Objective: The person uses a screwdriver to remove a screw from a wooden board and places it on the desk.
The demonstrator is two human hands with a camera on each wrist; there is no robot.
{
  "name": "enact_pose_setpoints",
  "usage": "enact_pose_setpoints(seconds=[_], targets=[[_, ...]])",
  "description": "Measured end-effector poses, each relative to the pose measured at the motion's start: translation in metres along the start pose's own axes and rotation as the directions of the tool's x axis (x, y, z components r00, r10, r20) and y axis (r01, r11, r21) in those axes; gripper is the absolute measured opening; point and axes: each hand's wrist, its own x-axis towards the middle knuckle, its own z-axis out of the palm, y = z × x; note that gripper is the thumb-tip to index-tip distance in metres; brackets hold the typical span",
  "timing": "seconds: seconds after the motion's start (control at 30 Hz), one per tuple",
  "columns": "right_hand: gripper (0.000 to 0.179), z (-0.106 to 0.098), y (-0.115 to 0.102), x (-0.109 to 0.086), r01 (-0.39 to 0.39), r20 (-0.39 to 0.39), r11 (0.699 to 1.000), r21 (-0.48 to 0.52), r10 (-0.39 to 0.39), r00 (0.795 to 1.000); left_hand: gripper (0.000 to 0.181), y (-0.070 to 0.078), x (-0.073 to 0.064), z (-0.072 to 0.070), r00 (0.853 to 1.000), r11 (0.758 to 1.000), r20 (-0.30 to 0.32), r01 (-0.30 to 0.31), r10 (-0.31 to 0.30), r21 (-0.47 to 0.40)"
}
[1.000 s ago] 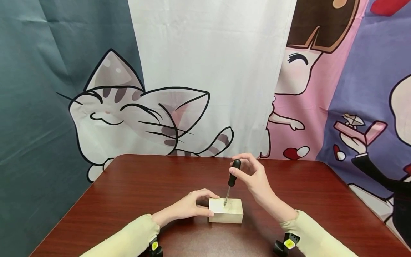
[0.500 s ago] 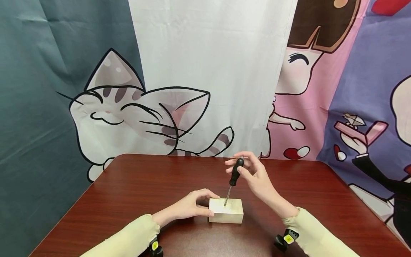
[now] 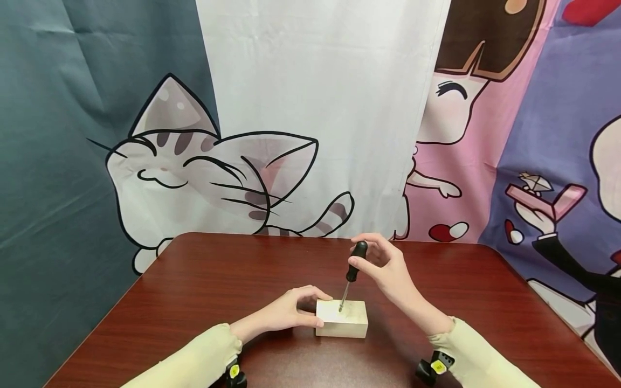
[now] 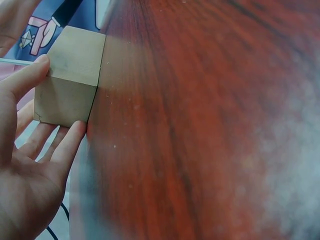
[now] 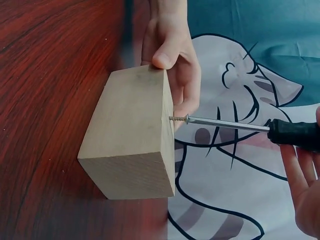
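A pale wooden block (image 3: 342, 329) sits on the table, its left end held between the thumb and fingers of my left hand (image 3: 286, 311). In the right wrist view a screw (image 5: 178, 119) stands partly sunk in the block's top face, with bare thread showing. A screwdriver (image 5: 227, 124) with a black handle meets the screw head, its shaft leaning slightly to the right in the head view. My right hand (image 3: 386, 269) pinches the handle near its upper end between thumb and fingers. In the left wrist view my thumb and fingertips press on the block's end.
The reddish-brown wooden table (image 3: 233, 264) spreads around the block. Behind its far edge hangs a cloth backdrop (image 3: 320, 81) with cartoon figures. Black wrist devices (image 3: 435, 368) sit at both sleeves. A thin dark cable (image 4: 65, 211) shows beyond the table edge in the left wrist view.
Half a second ago the right fingers were spread and the screwdriver handle leaned further right; now they close in on the handle again, more upright. The left hand and block stay put.
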Motion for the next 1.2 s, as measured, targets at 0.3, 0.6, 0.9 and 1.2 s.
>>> enact_pose_setpoints(seconds=[0.3,0.6,0.9,1.2], targets=[[0.041,-0.0038,0.0015,0.0013,0.060,0.122,0.990,0.127,-0.075,0.990,0.044,-0.0015,0.0004,0.0002,1.000,1.000,-0.006,-0.005,0.005,0.005],[0.036,0.0038,0.0035,-0.0015,0.094,0.032,0.990,0.102,-0.098,0.995,0.044,-0.0013,0.0001,-0.0001,1.000,1.000,0.001,-0.001,0.001,-0.001],[0.037,0.0014,-0.0004,-0.0027,0.035,-0.023,0.999,0.036,-0.034,0.999,0.044,-0.0017,0.0006,0.0002,1.000,1.000,0.003,-0.001,0.001,0.001],[0.045,-0.0042,-0.0003,0.0000,0.095,0.115,0.990,0.100,-0.106,0.988,0.043,-0.0014,0.0012,-0.0002,1.000,1.000,0.006,0.001,-0.001,-0.001]])
